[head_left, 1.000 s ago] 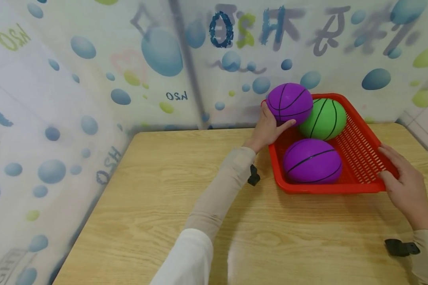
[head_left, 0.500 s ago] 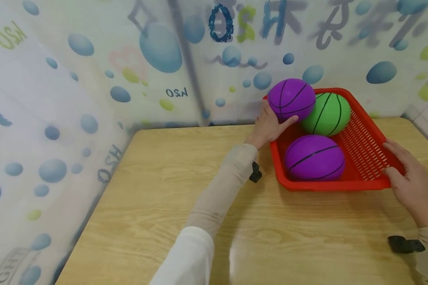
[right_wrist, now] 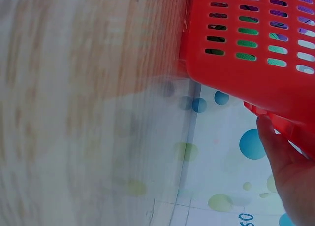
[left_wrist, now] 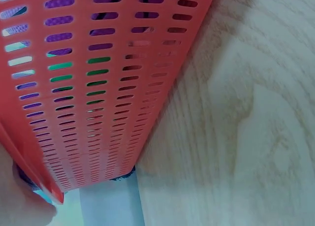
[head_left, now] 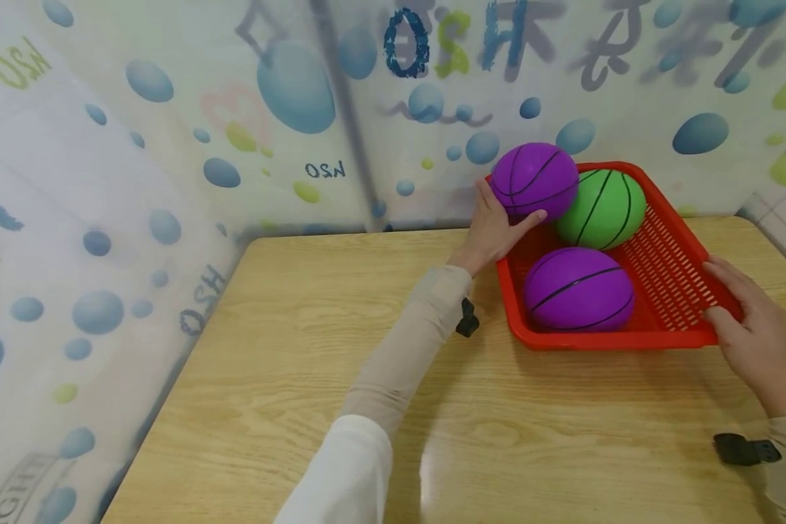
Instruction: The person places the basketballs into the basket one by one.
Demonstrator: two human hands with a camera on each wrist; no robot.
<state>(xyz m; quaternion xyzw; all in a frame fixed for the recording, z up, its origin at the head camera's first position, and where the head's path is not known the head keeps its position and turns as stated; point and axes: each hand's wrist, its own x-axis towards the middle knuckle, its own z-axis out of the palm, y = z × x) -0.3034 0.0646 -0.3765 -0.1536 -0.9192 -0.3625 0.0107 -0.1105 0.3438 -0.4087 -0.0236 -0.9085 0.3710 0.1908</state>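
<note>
In the head view, a purple ball [head_left: 533, 180] with black basketball lines sits high at the back left corner of a red plastic basket [head_left: 602, 340]. My left hand [head_left: 491, 229] holds this ball, fingers along its left side and thumb across its front. Over the basket's left rim, part of the left hand [left_wrist: 19, 201] shows in the left wrist view. My right hand [head_left: 753, 331] grips the basket's right rim near the front corner, thumb on the inner side. A green ball [head_left: 602, 209] and a second purple ball [head_left: 579, 290] lie inside the basket.
The basket stands on a wooden table [head_left: 288, 364], near its back edge. Behind and to the left hangs a patterned sheet [head_left: 406, 131] with blue and green dots. Black devices are strapped at both wrists, one being the right wrist device [head_left: 747, 450].
The whole head view shifts slightly between the first frame and the second. Hands, balls and basket keep nearly the same places relative to one another.
</note>
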